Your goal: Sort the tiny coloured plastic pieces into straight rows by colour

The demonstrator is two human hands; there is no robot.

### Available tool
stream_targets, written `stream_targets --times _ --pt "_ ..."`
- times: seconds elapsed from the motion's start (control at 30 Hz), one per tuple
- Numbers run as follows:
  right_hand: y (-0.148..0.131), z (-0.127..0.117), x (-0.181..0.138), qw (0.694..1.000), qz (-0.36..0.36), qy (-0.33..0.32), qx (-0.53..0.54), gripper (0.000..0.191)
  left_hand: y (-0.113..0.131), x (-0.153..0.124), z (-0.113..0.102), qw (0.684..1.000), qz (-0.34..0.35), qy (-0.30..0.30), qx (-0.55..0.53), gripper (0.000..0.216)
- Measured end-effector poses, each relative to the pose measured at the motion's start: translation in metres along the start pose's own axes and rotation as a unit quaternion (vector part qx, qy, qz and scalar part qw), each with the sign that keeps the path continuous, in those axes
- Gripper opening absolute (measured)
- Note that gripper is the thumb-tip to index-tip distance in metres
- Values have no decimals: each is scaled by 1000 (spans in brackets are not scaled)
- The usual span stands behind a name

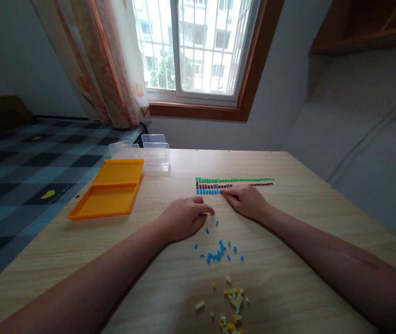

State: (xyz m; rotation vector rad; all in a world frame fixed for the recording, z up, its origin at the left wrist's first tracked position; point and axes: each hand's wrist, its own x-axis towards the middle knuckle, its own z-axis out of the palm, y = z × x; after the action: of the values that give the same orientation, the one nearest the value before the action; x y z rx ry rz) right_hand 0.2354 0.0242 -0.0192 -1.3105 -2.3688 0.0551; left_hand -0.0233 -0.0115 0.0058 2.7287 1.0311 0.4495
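Observation:
My left hand point(185, 216) is closed in a pinch above the table, left of two loose blue bricks. A tiny dark bit shows at its fingertips, too small to name. My right hand point(249, 200) rests at the end of a short row of blue bricks point(207, 191), its fingertips pinched on the last small blue brick point(220, 191). Behind that lie a long row of brown bricks point(215, 186) and a long row of green bricks point(218, 180). My right fingers and hand hide part of the brown row.
Nearer me lie a scattered pile of blue bricks point(217, 255) and a pile of yellow and cream bricks point(235, 299). An open orange case point(102, 215) and clear plastic boxes point(156, 160) stand at the left. A checkered bed point(20, 185) adjoins the wooden table point(309, 199).

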Motion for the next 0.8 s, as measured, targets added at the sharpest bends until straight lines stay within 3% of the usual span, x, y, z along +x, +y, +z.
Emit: stream_targets --times 0.67,0.8 --pt "-2 0 -1 1000 -15 12 12 27 1 0 1 1000 10 -2 9 32" --pt "-3 0 -2 999 -17 45 21 27 0 0 1 1000 12 9 8 33"
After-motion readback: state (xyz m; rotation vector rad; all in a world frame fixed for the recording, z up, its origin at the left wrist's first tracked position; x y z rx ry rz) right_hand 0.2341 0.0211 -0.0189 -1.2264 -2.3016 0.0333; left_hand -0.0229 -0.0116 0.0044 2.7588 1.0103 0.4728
